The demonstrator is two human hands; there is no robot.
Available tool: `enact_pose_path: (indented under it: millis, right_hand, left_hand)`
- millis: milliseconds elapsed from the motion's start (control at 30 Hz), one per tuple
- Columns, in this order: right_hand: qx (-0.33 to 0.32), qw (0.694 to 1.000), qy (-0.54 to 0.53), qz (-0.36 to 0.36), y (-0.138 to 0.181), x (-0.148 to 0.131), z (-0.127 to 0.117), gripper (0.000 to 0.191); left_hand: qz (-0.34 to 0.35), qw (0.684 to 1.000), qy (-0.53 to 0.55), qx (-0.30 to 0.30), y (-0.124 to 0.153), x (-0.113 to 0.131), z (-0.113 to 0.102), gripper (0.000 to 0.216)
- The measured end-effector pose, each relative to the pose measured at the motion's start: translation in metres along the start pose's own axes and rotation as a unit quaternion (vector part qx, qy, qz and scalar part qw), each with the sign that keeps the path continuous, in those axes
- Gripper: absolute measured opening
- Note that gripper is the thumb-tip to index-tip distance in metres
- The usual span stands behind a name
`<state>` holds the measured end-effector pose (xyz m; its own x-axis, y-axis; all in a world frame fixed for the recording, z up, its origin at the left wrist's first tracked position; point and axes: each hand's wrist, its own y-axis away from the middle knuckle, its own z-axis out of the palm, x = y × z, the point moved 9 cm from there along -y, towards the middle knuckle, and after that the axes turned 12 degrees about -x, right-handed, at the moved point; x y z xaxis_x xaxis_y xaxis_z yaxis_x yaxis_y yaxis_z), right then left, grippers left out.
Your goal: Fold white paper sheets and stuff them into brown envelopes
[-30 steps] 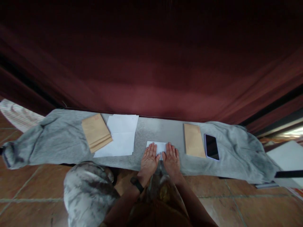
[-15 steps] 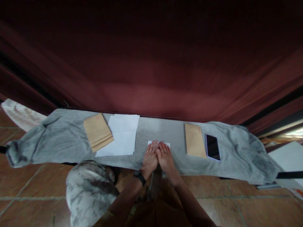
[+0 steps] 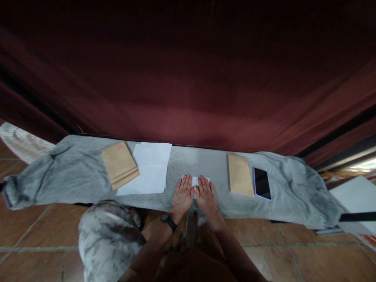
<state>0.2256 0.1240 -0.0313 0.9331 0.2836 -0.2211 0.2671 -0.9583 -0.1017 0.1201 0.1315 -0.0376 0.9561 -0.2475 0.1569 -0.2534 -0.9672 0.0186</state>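
Seen from the head camera, a person presses a small white paper onto a gray cloth, close to the middle of its near edge. The left hand and right hand lie flat and side by side on it, fingers stretched out, clenched on nothing; they cover most of the paper, so its folds cannot be made out. Soft, napped cloth gives a weak backing: pressure could sink in and leave a crease blunt or crooked. Uneven force from the two palms could skew the paper, and sliding them apart could drag or wrinkle it.

To the left, brown envelopes overlap a pile of white sheets; a sweep of the left forearm, with its dark watch, could scatter the loose pages. To the right, another brown envelope lies just beside a phone. A tug on the rumpled cloth could shift both, and a hard pull could send the phone onto the tiled floor.
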Motion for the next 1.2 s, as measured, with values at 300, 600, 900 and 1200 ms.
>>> enact_pose_path:
  millis: [300,600,900,1200]
  right_hand:
    - [0.016,0.999,0.025,0.037,0.005,0.012,-0.006,0.052]
    - [0.027,0.998,0.021,0.048,0.019,0.029,-0.006,0.054]
    - [0.047,0.998,-0.007,0.050,0.026,0.036,-0.008,0.056]
    - [0.041,0.998,-0.003,0.054,0.026,0.036,-0.007,0.055]
  left_hand:
    - [-0.062,0.998,0.001,0.014,0.003,-0.018,-0.003,0.061]
    - [-0.091,0.995,0.011,0.034,0.013,-0.028,-0.009,0.063]
    - [-0.080,0.995,0.003,0.051,0.024,-0.029,-0.014,0.062]
    - [-0.056,0.997,-0.005,0.047,0.046,-0.024,-0.023,0.055]
